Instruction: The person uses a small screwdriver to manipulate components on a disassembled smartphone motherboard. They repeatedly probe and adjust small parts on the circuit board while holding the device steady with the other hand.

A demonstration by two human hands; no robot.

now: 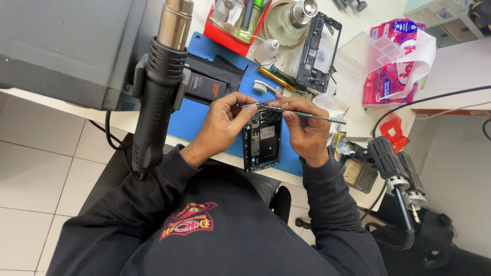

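On the blue mat point(215, 120) of the worktop lies the opened phone point(262, 138), its back already off; left hand point(222, 122) steadies it, right-hand fingers point(291, 115) pinch tweezers point(307, 115) at its top edge, boards still in.

Both arms come forward from the body in dark long sleeves, bent at the elbows, and the forearms point toward each other so that the two hands meet in the middle. The left hand point(223, 120) has its back turned up, the wrist a little bent, and the fingers curled inward; its thumb and first fingers are pressed together in a pinch at the fingertips. The right hand point(305, 130) lies just beside it, almost touching, also with the back up. Its fingers are folded tightly, with the thumb against the index finger, in a closed grip like for writing. The sleeve cuffs end at the wrists.
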